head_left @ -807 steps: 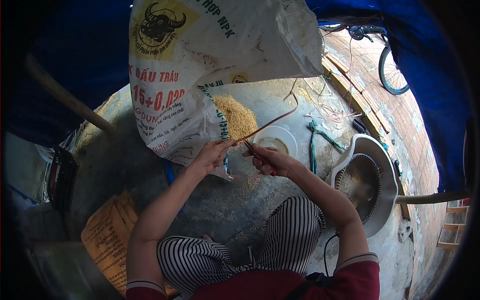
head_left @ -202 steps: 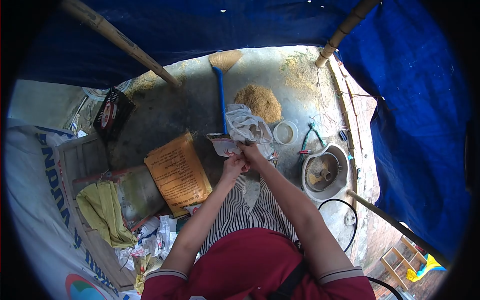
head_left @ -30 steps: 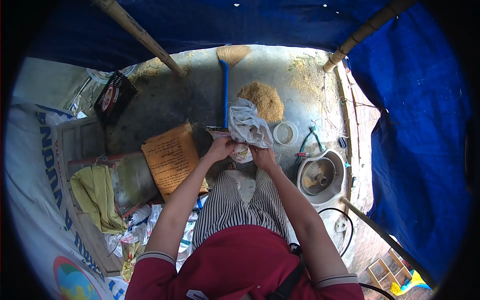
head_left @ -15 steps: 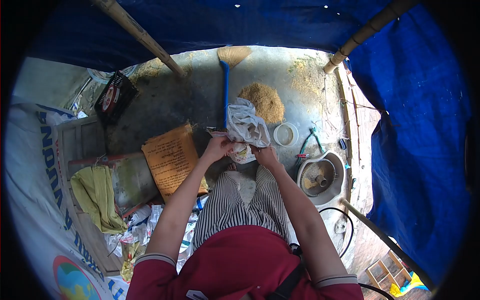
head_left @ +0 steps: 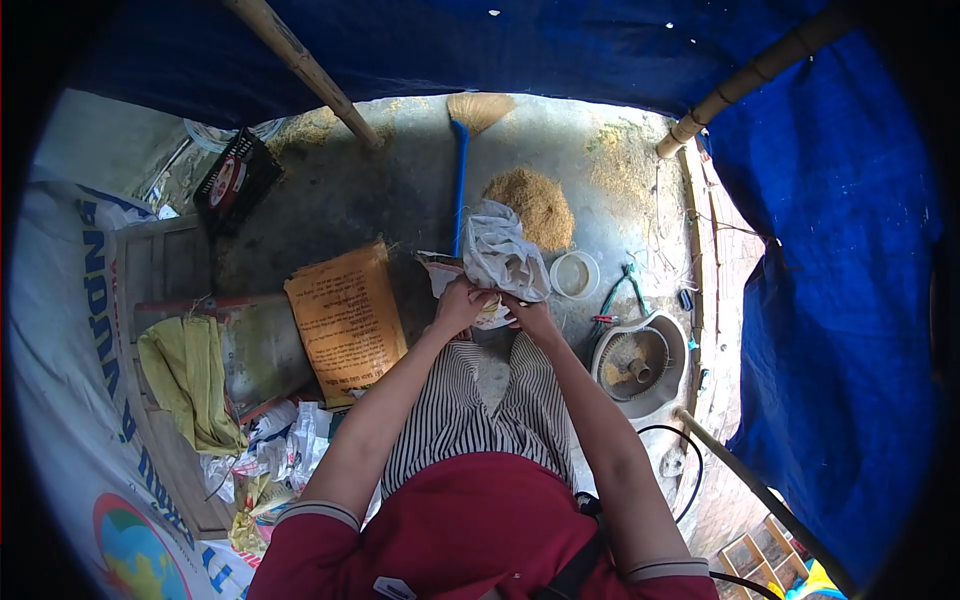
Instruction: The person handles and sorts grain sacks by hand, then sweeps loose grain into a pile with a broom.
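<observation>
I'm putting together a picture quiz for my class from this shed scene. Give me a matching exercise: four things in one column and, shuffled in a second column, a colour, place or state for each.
Things
1. broom
2. husk pile
3. white sack
4. paper bag

Descriptions
A. orange-brown, lying flat on the floor
B. bunched up, gripped by the left hand and the right hand
C. blue handle, straw bristles at the far end
D. loose golden heap just beyond the round tub

Pairs: 1-C, 2-D, 3-B, 4-A
</observation>
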Motion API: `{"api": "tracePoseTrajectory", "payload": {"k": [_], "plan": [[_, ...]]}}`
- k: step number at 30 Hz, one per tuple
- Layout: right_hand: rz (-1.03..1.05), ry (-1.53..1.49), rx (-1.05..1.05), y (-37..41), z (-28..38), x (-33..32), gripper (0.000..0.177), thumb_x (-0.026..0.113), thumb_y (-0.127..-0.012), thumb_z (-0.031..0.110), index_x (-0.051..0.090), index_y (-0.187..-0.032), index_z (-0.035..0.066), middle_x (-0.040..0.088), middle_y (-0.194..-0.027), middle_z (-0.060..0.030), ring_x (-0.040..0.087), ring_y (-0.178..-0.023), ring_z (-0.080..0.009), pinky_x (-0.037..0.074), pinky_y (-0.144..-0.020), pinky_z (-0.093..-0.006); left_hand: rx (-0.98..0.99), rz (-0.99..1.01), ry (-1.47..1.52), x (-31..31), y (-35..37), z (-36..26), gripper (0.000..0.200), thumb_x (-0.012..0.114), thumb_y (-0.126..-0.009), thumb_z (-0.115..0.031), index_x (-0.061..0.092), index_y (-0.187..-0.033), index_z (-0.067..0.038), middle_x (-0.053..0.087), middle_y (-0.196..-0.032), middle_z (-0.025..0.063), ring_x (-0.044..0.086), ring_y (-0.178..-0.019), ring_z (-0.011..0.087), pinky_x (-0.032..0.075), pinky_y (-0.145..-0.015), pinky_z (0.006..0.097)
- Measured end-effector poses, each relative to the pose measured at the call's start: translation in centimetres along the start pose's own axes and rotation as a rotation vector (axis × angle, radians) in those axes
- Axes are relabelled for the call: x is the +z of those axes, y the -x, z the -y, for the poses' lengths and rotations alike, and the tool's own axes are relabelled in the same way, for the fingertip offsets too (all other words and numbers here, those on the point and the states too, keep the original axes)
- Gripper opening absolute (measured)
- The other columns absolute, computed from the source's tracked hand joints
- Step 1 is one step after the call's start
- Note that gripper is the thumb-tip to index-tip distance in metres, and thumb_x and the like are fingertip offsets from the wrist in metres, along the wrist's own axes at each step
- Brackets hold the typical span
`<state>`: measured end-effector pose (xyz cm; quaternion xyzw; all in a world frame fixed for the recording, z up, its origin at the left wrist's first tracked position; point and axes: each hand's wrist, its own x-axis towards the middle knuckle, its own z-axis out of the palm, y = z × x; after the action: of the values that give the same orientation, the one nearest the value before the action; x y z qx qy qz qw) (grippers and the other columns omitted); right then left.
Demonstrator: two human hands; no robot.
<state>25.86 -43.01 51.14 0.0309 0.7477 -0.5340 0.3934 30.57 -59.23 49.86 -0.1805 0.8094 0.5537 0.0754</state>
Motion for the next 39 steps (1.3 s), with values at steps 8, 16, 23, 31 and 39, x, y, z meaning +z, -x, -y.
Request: {"api": "tracePoseTrajectory", "payload": {"k": [8, 16, 23, 31, 39], "plan": [[-0.003, 0.017, -0.097, 0.4, -0.3, 1.0, 0.045, 0.063, -0.075, 0.035, 0.054, -0.102, 0.000, 0.059, -0.085, -0.0075, 0.059, -0.064, -0.0138, 0.050, -0.049, -0.0246, -0.116, -0.068, -0.397, -1.2, 0.1, 0.6, 0.021, 0.060, -0.074, -0.019, 0.058, -0.084, -0.001, 0.061, -0.081, 0.0149, 0.059, -0.081, 0.0314, 0.046, -0.069, 0.0405], [-0.027, 0.236, -0.131, 0.7, -2.7, 2.0, 0.056, 0.064, -0.074, 0.031, 0.043, -0.114, -0.003, 0.057, -0.097, -0.0129, 0.058, -0.069, -0.0157, 0.051, -0.051, -0.0261, 0.105, -0.044, -0.264, -1.8, 1.2, 0.7, 0.029, 0.063, -0.070, -0.015, 0.054, -0.092, 0.002, 0.055, -0.089, 0.0202, 0.052, -0.088, 0.0356, 0.044, -0.076, 0.0412], [0.031, -0.086, 0.062, 2.3, -1.3, 1.0, 0.048, 0.064, -0.073, 0.027, 0.048, -0.111, 0.003, 0.057, -0.097, -0.0090, 0.057, -0.083, -0.0182, 0.049, -0.063, -0.0294, 0.082, -0.089, -0.104, 0.3, 1.8, 2.8, 0.058, 0.070, -0.064, -0.021, 0.045, -0.111, 0.002, 0.053, -0.102, 0.0191, 0.051, -0.097, 0.0321, 0.042, -0.080, 0.0383], [-0.070, -0.293, 0.022, 2.9, 3.3, 0.9, 0.036, 0.059, -0.081, 0.023, 0.049, -0.108, 0.000, 0.058, -0.096, -0.0098, 0.062, -0.078, -0.0170, 0.051, -0.058, -0.0268, 0.104, -0.187, -0.049, 0.1, 1.0, 0.7, 0.029, 0.059, -0.072, -0.010, 0.051, -0.097, 0.003, 0.061, -0.079, 0.0175, 0.061, -0.077, 0.0320, 0.047, -0.064, 0.0368], [0.040, -0.237, -0.135, 5.2, 6.9, -0.1, 0.030, 0.054, -0.085, 0.018, 0.049, -0.107, -0.002, 0.059, -0.093, -0.0095, 0.061, -0.077, -0.0182, 0.051, -0.060, -0.0261, -0.055, -0.309, 0.113, -0.8, 4.8, -4.9, 0.026, 0.057, -0.072, -0.006, 0.051, -0.096, 0.003, 0.060, -0.079, 0.0193, 0.061, -0.070, 0.0311, 0.047, -0.059, 0.0373]]}}
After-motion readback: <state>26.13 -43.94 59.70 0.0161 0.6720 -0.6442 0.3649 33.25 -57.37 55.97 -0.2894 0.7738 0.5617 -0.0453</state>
